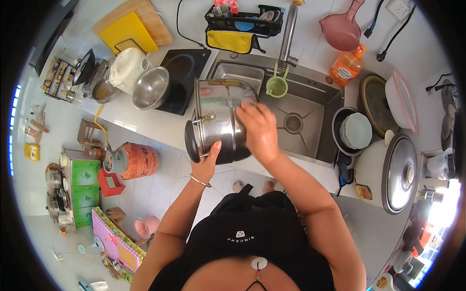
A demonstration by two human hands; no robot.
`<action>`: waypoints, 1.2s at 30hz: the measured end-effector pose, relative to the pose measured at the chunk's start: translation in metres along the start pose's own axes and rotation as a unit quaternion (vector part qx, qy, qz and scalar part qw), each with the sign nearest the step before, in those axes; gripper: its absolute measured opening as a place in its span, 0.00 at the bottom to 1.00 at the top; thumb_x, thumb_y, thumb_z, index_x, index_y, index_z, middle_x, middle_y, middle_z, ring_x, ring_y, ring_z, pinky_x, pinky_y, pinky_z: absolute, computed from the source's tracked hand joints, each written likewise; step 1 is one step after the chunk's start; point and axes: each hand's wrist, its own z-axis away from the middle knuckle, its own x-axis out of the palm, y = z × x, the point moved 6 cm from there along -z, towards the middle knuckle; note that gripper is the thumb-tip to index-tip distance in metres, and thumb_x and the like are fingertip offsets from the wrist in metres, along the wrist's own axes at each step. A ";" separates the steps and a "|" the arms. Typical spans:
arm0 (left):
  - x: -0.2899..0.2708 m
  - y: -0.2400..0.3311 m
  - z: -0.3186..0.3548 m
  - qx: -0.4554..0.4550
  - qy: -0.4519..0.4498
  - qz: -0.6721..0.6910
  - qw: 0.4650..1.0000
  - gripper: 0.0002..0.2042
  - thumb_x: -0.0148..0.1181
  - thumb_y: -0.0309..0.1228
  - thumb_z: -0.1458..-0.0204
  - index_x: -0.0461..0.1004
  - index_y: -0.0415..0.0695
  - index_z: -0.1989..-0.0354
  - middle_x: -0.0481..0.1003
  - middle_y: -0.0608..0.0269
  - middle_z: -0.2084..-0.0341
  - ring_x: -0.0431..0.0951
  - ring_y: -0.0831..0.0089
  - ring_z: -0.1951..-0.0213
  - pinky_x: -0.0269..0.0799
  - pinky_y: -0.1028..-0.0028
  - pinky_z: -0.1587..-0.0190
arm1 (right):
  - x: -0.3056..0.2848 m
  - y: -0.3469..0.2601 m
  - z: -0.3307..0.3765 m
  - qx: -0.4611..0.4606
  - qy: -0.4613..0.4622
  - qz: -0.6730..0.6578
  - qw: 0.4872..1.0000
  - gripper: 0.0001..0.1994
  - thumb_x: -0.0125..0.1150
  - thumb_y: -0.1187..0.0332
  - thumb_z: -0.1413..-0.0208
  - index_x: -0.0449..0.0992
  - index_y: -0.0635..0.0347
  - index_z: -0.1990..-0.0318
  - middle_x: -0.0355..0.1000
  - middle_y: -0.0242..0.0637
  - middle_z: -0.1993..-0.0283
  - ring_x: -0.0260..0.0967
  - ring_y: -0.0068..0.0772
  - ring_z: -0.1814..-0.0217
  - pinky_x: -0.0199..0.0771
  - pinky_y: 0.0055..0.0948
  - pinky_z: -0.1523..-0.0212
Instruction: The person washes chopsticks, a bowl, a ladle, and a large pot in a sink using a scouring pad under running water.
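Observation:
A shiny steel pot (217, 119) with a black side handle (192, 141) is tilted on its side above the front edge of the sink (310, 160). My left hand (206, 162) grips it beside the handle, thumb on the steel wall, the other fingers hidden behind the pot. Wet and slightly blurred, my right hand (259, 128) lies against the pot's right side with fingers stretched out; nothing shows in it. A green strainer-like cup (277, 88) hangs from the faucet (288, 36) over the basin.
Left of the sink are a black cooktop (182, 72), a steel bowl (151, 88) and a white cooker (127, 68). To the right stand stacked bowls (356, 132), an orange soap bottle (347, 66) and a large lidded cooker (388, 169). A gas cylinder (138, 160) stands on the floor.

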 end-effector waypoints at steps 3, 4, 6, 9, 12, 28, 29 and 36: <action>0.005 0.004 -0.008 0.015 -0.006 0.011 1.000 0.11 0.61 0.28 0.48 0.73 0.36 0.60 0.75 0.65 0.67 0.73 0.78 0.66 0.70 0.77 0.62 | -0.002 -0.036 0.063 -0.070 -0.041 0.007 0.997 0.22 0.54 0.76 0.62 0.76 0.57 0.53 0.68 0.34 0.43 0.64 0.43 0.49 0.63 0.39 0.59; 0.005 0.004 -0.009 0.016 -0.010 0.014 1.000 0.10 0.61 0.28 0.47 0.73 0.36 0.60 0.75 0.65 0.67 0.73 0.78 0.66 0.70 0.77 0.62 | -0.002 -0.034 0.065 -0.074 -0.044 0.011 0.996 0.22 0.54 0.76 0.62 0.76 0.57 0.54 0.68 0.34 0.44 0.64 0.43 0.49 0.63 0.38 0.59; 0.007 0.003 -0.010 0.019 -0.018 0.020 0.999 0.10 0.61 0.28 0.47 0.73 0.36 0.60 0.75 0.65 0.67 0.73 0.78 0.65 0.70 0.77 0.62 | -0.005 -0.025 0.065 -0.081 -0.049 0.020 0.995 0.21 0.55 0.76 0.62 0.76 0.57 0.55 0.69 0.35 0.45 0.64 0.44 0.48 0.63 0.36 0.60; 0.012 0.015 -0.010 0.019 -0.005 -0.008 1.000 0.10 0.60 0.28 0.47 0.73 0.36 0.60 0.75 0.66 0.68 0.73 0.78 0.65 0.70 0.77 0.60 | -0.012 0.011 0.026 0.020 0.017 0.003 1.000 0.22 0.56 0.80 0.64 0.76 0.59 0.54 0.71 0.36 0.47 0.64 0.48 0.48 0.67 0.40 0.52; 0.008 0.003 -0.010 0.001 -0.004 -0.002 1.000 0.10 0.61 0.29 0.47 0.73 0.37 0.60 0.74 0.66 0.69 0.72 0.78 0.65 0.69 0.77 0.61 | -0.015 -0.001 0.044 0.029 0.001 0.015 0.999 0.24 0.57 0.83 0.65 0.75 0.62 0.54 0.71 0.40 0.47 0.64 0.50 0.50 0.68 0.41 0.49; 0.009 0.010 -0.003 -0.002 -0.003 -0.092 0.996 0.13 0.59 0.33 0.46 0.73 0.35 0.59 0.75 0.64 0.68 0.73 0.76 0.66 0.70 0.75 0.60 | -0.014 0.008 0.023 0.019 -0.044 0.036 0.998 0.26 0.55 0.77 0.63 0.71 0.59 0.48 0.63 0.35 0.41 0.60 0.50 0.47 0.66 0.40 0.55; 0.010 0.008 -0.004 0.014 0.005 -0.067 0.998 0.12 0.59 0.33 0.46 0.73 0.35 0.60 0.75 0.64 0.69 0.73 0.76 0.66 0.70 0.75 0.60 | -0.014 0.006 0.037 0.010 -0.054 0.057 0.997 0.26 0.56 0.77 0.63 0.71 0.58 0.49 0.63 0.35 0.41 0.60 0.50 0.47 0.67 0.41 0.55; 0.007 -0.003 -0.002 0.014 -0.015 -0.050 0.999 0.13 0.59 0.32 0.46 0.72 0.35 0.58 0.74 0.64 0.66 0.72 0.77 0.64 0.69 0.76 0.60 | -0.016 0.014 0.024 0.020 -0.024 0.043 0.999 0.25 0.57 0.77 0.64 0.73 0.57 0.51 0.65 0.34 0.44 0.61 0.52 0.49 0.69 0.41 0.56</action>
